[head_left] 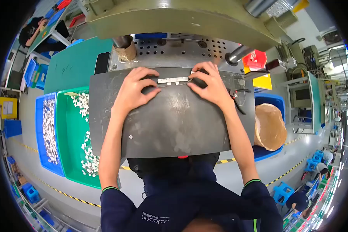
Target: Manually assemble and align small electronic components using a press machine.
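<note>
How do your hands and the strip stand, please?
Left hand at left end of white strip, right hand at right end, grip unclear. Strip over dark board. Black-handled tool beside right hand, clear of strip.

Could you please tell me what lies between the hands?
In the head view, a whitish bar and small white pieces lie between the left hand and right hand.

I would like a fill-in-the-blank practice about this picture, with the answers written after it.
1. Between the left hand and the right hand is a long, narrow bar coloured ____.
2. A small, round, pale ring lies on the flat dark-grey board, nearer the ____ hand.
3. Crumpled brown paper sits inside the ____ plastic bin.

Missing words: white; left; blue.
</note>
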`<state>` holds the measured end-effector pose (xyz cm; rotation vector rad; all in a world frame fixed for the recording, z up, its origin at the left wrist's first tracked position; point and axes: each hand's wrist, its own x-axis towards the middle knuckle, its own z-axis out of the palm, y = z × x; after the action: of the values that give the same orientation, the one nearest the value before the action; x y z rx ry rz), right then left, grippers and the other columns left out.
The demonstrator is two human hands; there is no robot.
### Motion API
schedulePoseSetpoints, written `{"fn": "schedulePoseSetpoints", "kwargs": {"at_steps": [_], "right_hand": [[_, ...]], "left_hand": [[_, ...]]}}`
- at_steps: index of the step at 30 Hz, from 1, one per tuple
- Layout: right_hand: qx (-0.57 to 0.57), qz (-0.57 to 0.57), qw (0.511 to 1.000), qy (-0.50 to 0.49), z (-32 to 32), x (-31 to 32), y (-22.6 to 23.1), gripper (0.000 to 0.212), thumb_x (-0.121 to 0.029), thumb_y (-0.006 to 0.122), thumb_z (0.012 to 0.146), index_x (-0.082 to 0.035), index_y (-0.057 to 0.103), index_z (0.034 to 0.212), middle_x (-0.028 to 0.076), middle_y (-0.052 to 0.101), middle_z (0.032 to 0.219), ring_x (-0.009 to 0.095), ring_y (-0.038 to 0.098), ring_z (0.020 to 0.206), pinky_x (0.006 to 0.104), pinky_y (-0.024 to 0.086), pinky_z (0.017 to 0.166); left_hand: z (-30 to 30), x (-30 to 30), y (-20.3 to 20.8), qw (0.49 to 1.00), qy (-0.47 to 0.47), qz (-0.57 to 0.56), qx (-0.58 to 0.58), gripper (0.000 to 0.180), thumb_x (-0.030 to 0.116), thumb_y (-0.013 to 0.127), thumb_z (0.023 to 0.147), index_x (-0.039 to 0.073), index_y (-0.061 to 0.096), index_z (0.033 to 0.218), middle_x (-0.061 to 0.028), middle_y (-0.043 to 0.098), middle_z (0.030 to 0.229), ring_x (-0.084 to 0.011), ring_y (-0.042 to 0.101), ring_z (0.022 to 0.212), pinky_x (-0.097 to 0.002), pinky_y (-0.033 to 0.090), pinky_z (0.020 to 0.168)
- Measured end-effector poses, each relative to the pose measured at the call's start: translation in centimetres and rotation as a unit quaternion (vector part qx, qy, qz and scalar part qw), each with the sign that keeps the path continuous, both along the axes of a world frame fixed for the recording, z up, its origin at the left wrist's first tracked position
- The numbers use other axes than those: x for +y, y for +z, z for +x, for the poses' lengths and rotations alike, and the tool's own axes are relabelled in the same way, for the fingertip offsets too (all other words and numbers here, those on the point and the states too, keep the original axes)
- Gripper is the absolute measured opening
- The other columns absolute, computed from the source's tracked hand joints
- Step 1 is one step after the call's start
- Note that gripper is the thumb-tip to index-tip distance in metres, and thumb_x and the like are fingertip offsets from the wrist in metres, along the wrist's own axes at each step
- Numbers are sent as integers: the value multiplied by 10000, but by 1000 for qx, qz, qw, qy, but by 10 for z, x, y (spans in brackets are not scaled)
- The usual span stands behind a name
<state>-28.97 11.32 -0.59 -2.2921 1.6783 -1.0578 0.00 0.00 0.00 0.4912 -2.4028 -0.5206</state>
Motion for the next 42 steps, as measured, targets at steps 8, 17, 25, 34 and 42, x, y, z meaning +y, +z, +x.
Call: {"fn": "schedulePoseSetpoints", "kwargs": {"at_steps": [8,17,25,34,42], "right_hand": [[-35,-17,999,-33,23,3,0,257,-87,907,706,-69,703,862,75,702,1166,324,643,1119,444,491,967],[0,-40,999,-29,39,10,-2,224,-76,885,761,-63,742,933,63,721,1184,302,667,1128,433,478,967],[-17,-61,998,2,39,-6,-11,154,-66,852,825,-41,757,943,34,763,1132,251,691,1121,392,478,989],[5,-106,994,13,37,-3,-16,165,-79,848,818,-34,710,894,59,751,1081,244,699,1040,403,484,945],[-2,-91,996,22,40,-7,-15,246,-66,849,818,-43,697,1010,68,742,1104,254,697,998,388,490,947]], "left_hand": [[-17,17,-16,998,27,24,56,210,46,872,741,37,735,899,-72,739,1140,-307,704,1024,-423,577,893],[-25,23,-18,998,41,-10,51,162,57,836,781,28,752,916,-48,738,1141,-272,676,1005,-398,581,850],[-33,18,-21,995,53,-68,52,127,76,841,804,19,769,891,-44,766,1106,-270,680,992,-399,556,873],[-36,23,-23,994,56,-83,49,112,112,834,820,35,762,856,-35,767,1069,-263,671,965,-408,516,858],[-36,24,-21,993,81,-59,57,113,110,851,803,43,778,857,-30,775,1050,-244,680,957,-394,514,858]]}}
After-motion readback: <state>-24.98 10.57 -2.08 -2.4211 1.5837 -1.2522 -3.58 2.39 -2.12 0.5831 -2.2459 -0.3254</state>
